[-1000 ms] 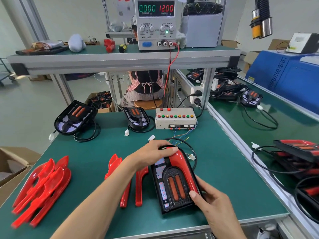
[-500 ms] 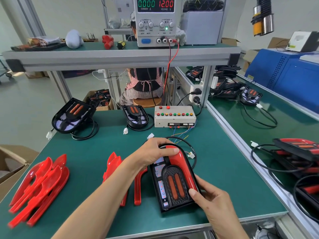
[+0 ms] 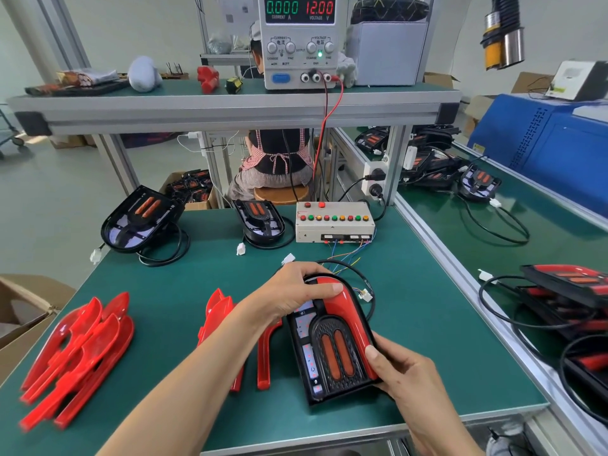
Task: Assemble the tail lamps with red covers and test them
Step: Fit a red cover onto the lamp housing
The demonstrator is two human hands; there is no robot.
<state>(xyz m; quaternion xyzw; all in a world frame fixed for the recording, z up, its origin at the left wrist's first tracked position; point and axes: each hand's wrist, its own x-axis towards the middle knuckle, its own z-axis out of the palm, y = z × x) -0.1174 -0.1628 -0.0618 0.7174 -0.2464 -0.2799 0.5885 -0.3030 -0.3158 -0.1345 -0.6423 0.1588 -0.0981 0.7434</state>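
**Both hands stay pressed on the red cover**

Almost nothing has moved since the earlier frames: the left hand (image 3: 296,291) still lies over the rounded top of the tail lamp (image 3: 332,343) and the right hand (image 3: 404,373) still holds its lower right edge; only the camera has shifted slightly.

The lamp lies flat on the green worktop (image 3: 427,324), just in front of the person. The left hand's grip is flat: its fingers are stretched across the top bend of the red cover (image 3: 348,311) and press down on it. The right hand's grip is narrow, with the thumb laid on the cover's lower right arm and the fingers curled under the lamp's black edge. The cover sits along the lamp's top and right side.

Spare red covers (image 3: 75,353) lie heaped at the left of the worktop, and a few more (image 3: 266,353) lie just left of the lamp. Behind it stand a button test box (image 3: 334,225) and two bare lamp housings (image 3: 141,218).
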